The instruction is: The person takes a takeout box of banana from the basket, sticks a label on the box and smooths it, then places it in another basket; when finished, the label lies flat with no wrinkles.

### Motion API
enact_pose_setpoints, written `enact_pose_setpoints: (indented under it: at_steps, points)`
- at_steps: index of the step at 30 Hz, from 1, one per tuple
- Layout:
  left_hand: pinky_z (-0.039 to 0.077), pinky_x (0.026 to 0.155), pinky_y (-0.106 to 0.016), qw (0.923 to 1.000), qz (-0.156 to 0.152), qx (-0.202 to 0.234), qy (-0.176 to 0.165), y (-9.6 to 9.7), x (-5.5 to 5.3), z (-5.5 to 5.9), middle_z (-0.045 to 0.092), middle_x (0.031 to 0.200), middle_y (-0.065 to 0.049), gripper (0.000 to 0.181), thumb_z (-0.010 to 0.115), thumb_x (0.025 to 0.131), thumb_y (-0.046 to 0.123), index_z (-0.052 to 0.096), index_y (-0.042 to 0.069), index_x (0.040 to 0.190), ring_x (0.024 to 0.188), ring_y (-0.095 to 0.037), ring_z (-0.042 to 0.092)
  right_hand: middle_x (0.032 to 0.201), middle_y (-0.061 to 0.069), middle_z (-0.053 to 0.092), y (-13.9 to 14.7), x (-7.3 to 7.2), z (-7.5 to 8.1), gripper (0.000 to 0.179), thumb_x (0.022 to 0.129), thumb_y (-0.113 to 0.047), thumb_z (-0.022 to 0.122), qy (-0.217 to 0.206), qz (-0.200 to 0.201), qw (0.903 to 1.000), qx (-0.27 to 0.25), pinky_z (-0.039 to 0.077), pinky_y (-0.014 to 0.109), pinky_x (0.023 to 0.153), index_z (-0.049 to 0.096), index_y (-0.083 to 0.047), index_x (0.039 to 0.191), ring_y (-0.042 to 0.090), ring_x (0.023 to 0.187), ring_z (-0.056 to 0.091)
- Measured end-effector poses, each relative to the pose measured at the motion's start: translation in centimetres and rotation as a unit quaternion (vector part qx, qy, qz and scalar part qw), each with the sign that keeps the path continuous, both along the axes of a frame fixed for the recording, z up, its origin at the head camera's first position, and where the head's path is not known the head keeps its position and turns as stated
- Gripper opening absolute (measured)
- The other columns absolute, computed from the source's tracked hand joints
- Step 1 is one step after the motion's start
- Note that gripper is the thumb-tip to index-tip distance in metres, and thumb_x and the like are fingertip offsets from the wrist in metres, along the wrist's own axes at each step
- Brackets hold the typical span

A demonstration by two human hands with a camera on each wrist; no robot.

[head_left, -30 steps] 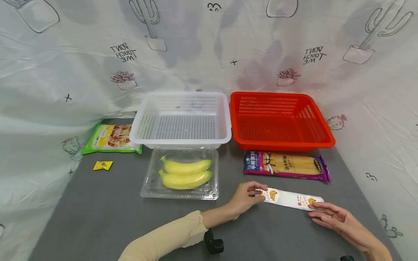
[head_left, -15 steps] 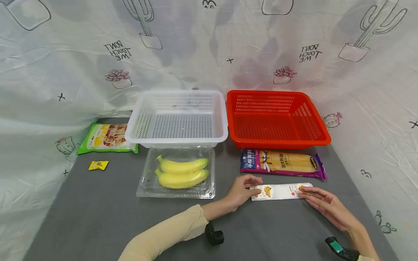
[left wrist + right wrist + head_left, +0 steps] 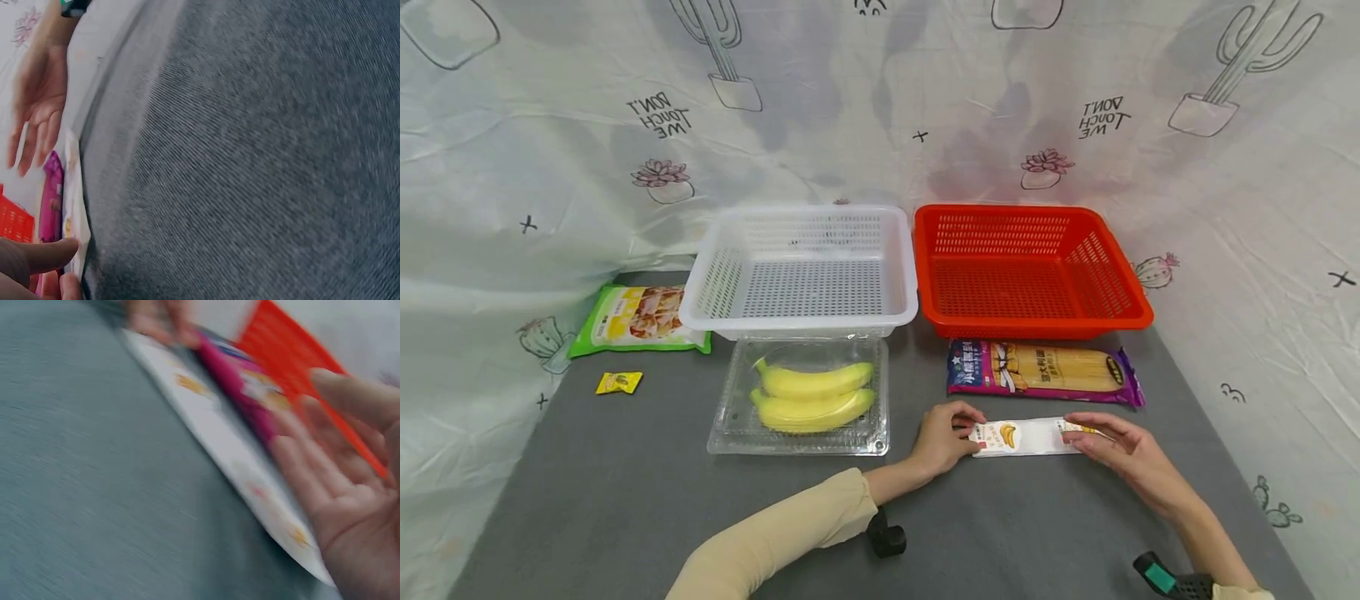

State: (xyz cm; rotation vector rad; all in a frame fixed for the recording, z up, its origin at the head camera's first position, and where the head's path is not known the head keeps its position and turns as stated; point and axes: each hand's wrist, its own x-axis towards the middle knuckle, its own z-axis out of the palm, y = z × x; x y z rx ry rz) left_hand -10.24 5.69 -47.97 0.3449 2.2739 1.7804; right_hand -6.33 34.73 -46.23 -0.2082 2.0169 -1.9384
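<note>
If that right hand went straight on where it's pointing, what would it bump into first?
Probably the noodle pack, though the right hand might brush the white packet beside its fingers first; its height is hard to judge.

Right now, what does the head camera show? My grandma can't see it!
A person's left fingers hold one end of a white strip with banana pictures at a table; right fingers are over its other end. Behind sit noodles, a red basket and a white basket. Left: two bananas in a clear box, yellow packet, green bag.
</note>
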Motion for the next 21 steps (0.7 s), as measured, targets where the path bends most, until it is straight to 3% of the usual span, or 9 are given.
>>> enact_pose_setpoints:
  at_steps: [4,11,17,21]
  points:
    - [0.054,0.078,-0.019,0.9998,-0.003,-0.011,0.018,0.1,-0.3,-0.5,0.069,0.093,-0.007,0.034,0.075,0.065,-0.02,0.069,-0.001,0.092,0.089,-0.015,0.066,0.124,0.013,0.062,-2.8,-1.2,-0.8,0.037,0.093,0.004,0.057,0.058,-0.013,0.9979,0.025,0.052,0.024,0.086,0.049,0.011,0.129,0.014,0.11,0.063]
    - [0.053,0.077,-0.017,0.9993,-0.009,-0.024,0.025,0.3,-0.4,-0.7,0.068,0.09,-0.007,0.036,0.075,0.06,-0.022,0.069,-0.001,0.089,0.088,-0.017,0.067,0.116,0.026,0.061,-5.4,-2.6,-1.5,0.035,0.087,0.011,0.062,0.136,0.026,0.9892,0.049,0.054,0.025,0.082,0.052,0.017,0.12,0.013,0.106,0.064]
    - [0.052,0.078,-0.016,0.9979,-0.02,-0.045,0.042,0.1,-0.4,-0.6,0.067,0.092,-0.01,0.034,0.076,0.063,-0.019,0.068,-0.002,0.091,0.089,-0.019,0.067,0.113,0.037,0.056,-6.2,-3.8,-2.2,0.037,0.083,0.011,0.066,0.148,0.026,0.9874,0.049,0.052,0.024,0.086,0.054,0.016,0.118,0.014,0.106,0.064]
    - [0.052,0.078,-0.015,0.9971,-0.031,-0.052,0.047,-0.2,-0.6,-0.6,0.067,0.093,-0.011,0.033,0.077,0.065,-0.017,0.067,-0.002,0.093,0.089,-0.017,0.067,0.112,0.036,0.058,-6.2,-3.9,-3.4,0.036,0.081,0.013,0.067,0.14,0.031,0.9885,0.047,0.053,0.026,0.085,0.056,0.017,0.115,0.012,0.104,0.065]
